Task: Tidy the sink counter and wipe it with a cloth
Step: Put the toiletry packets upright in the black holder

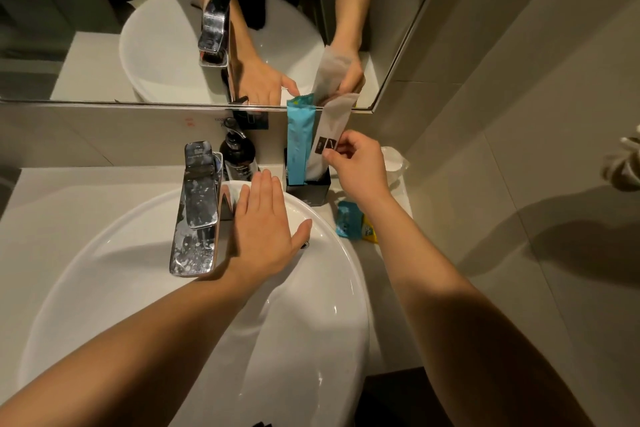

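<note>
My right hand [358, 168] is pinching the white sachet [327, 146], left hand [266, 232] fingers lying straight; careless pushing is risking toppling the black holder [308, 190].

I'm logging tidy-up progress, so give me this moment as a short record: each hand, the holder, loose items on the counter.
left hand: flat, fingers straight, over the basin rim beside the faucet
right hand: pinches the white packet
black holder: white packet and tall blue packet stand in it
counter: small blue packet lies right of the basin
</note>
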A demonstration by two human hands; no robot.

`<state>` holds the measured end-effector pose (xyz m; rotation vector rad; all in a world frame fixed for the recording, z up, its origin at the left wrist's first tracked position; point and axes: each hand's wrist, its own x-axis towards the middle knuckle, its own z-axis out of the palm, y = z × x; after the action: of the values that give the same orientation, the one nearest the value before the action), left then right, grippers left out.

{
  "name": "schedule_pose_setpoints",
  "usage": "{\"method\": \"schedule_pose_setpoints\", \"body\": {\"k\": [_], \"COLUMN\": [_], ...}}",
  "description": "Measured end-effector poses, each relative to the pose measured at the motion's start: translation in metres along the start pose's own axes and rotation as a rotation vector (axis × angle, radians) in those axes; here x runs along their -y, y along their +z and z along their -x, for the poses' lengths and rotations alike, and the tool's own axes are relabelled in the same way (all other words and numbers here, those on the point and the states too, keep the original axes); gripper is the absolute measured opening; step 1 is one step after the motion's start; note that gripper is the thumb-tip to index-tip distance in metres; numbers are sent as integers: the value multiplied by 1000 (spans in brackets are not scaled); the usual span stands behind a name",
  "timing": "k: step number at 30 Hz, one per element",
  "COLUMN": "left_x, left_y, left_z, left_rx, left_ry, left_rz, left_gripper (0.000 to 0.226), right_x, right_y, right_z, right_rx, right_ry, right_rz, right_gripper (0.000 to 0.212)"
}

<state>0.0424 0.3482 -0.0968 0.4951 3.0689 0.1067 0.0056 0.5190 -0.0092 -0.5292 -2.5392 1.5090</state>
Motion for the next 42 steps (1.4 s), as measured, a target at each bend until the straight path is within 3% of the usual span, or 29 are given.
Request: {"method": "schedule_pose_setpoints", "body": {"k": [17,22,26,31,35,42], "left_x": [-1,-1,-1,-1,-1,-1], "left_y": [1,4,1,0,-3,-1], "left_z": [0,0,0,1,1,0], "left_rx": [3,-5,3,-14,-1,6], "left_ry": [3,4,2,-1,5,-2], "left_rz": [0,6,0,9,11,-13], "left_gripper": [99,98,99,98,99,101], "right_x": [-19,-23,-31,-52,-76,-80], "right_y": [17,17,12,-17,-31,-1], "right_z": [-10,-12,-3,23,39,39], "right_rx": [142,130,18,-116,-32,107], "right_ry": [4,11,40,195,355,422], "right_rz": [326,281,130,-10,238,528], "right_gripper": [17,20,35,20,13,37]}}
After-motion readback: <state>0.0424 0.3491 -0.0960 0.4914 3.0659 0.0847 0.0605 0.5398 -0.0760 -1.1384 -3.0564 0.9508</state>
